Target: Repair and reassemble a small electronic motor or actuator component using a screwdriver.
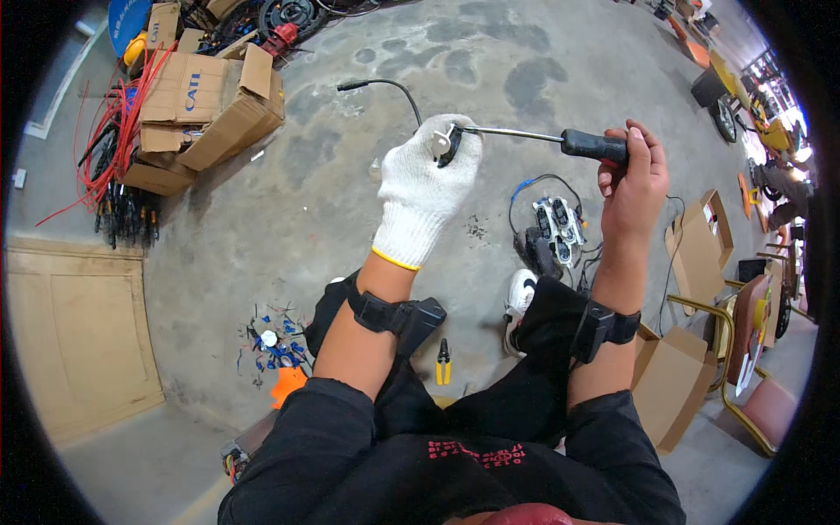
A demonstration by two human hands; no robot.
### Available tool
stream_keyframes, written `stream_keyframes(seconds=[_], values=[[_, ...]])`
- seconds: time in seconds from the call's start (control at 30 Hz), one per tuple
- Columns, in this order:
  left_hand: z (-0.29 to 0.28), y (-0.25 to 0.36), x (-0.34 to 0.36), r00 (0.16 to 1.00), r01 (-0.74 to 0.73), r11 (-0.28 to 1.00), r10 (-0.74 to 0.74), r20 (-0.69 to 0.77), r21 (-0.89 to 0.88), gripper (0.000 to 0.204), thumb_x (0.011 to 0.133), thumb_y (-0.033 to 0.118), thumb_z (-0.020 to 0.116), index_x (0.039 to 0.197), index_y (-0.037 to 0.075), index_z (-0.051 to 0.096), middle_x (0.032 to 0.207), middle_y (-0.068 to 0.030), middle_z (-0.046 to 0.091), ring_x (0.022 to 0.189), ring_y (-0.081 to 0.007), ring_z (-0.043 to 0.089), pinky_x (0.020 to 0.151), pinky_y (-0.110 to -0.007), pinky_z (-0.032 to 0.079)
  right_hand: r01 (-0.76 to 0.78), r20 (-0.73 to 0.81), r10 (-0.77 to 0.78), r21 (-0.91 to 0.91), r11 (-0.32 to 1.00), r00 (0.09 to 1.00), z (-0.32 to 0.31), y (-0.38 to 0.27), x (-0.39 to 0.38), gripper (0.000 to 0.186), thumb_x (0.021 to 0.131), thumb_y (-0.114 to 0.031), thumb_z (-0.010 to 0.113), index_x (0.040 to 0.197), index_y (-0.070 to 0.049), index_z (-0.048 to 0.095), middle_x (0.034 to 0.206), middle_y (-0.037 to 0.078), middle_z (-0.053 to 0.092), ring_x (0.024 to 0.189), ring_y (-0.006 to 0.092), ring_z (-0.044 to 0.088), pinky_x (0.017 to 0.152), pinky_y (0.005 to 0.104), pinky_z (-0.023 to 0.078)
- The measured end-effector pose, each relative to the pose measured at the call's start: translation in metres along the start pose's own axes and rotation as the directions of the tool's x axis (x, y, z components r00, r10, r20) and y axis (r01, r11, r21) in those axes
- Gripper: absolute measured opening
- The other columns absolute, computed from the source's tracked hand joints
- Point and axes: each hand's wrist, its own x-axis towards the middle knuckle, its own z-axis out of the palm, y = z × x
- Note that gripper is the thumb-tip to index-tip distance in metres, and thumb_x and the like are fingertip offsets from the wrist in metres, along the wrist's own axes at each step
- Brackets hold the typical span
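Observation:
My left hand, in a white knit glove with a yellow cuff edge, is closed around a small black part with a pale tab. A black cable with a plug-like end sticks out beyond the glove; its join to the part is hidden. My bare right hand grips a screwdriver by its black handle. The metal shaft runs leftward, nearly level, and its tip meets the black part at the glove. Whether the tip sits in a screw is too small to tell.
Yellow-handled wire strippers lie on the floor between my legs. Right of centre are silver-and-black units with cables. Blue scraps lie at left, below cardboard boxes and red cables. Flattened cardboard and a chair stand right.

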Motion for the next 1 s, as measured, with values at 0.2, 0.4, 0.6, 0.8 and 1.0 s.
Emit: stream_keyframes(seconds=[0.2,0.4,0.6,0.8,1.0], values=[[-0.001,-0.007,-0.002,1.0,0.009,0.999,-0.007,0.03,-0.04,0.017,0.09,0.016,0.07,0.104,0.006,0.072,0.082,-0.0003,0.071,0.073,-0.0039,0.06,0.069,-0.021,0.05,0.083,0.088,-0.095,0.133,0.988,0.992,-0.003,0.005,0.002,0.037,0.095,-0.013,0.049,0.127,0.004,0.048,0.103,0.017,0.065,0.065,0.02,0.063,0.053,0.029,0.049],[-0.013,-0.009,-0.004,0.999,0.005,0.996,-0.008,-0.032,-0.093,0.015,0.089,0.013,0.071,0.103,0.006,0.072,0.084,-0.0013,0.072,0.075,-0.0041,0.062,0.07,-0.021,0.051,0.008,0.218,-0.008,-0.001,1.0,0.976,-0.008,0.002,-0.006,0.041,0.1,-0.025,0.049,0.131,0.003,0.048,0.103,0.014,0.065,0.064,0.0151,0.06,0.053,0.0255,0.047],[-0.019,-0.007,-0.009,0.994,-0.046,0.999,0.045,-0.095,-0.008,0.017,0.088,0.019,0.072,0.1,0.008,0.072,0.081,-0.0056,0.072,0.072,-0.0133,0.066,0.068,-0.027,0.053,0.039,0.216,-0.032,-0.03,0.999,0.976,-0.006,-0.002,-0.015,0.043,0.097,-0.022,0.059,0.132,0.001,0.05,0.102,0.014,0.067,0.068,0.0157,0.063,0.057,0.0261,0.049],[-0.022,-0.005,-0.013,0.995,-0.027,0.999,0.03,-0.099,0.023,0.018,0.088,0.022,0.072,0.1,0.01,0.072,0.077,-0.0063,0.07,0.069,-0.0137,0.065,0.066,-0.027,0.052,0.005,0.282,-0.012,0.026,1.0,0.959,-0.009,-0.001,-0.016,0.042,0.098,-0.022,0.059,0.132,0.001,0.05,0.101,0.014,0.067,0.071,0.0168,0.064,0.058,0.0273,0.049],[-0.021,0.003,-0.015,0.993,-0.072,0.997,0.075,-0.092,0.035,0.016,0.089,0.018,0.072,0.102,0.009,0.072,0.074,0.0002,0.068,0.066,-0.0041,0.057,0.063,-0.022,0.049,0.09,0.217,-0.087,-0.003,0.996,0.972,-0.012,0.0,-0.015,0.038,0.098,-0.025,0.062,0.124,0.002,0.055,0.096,0.012,0.066,0.067,0.0139,0.062,0.054,0.0249,0.046]])
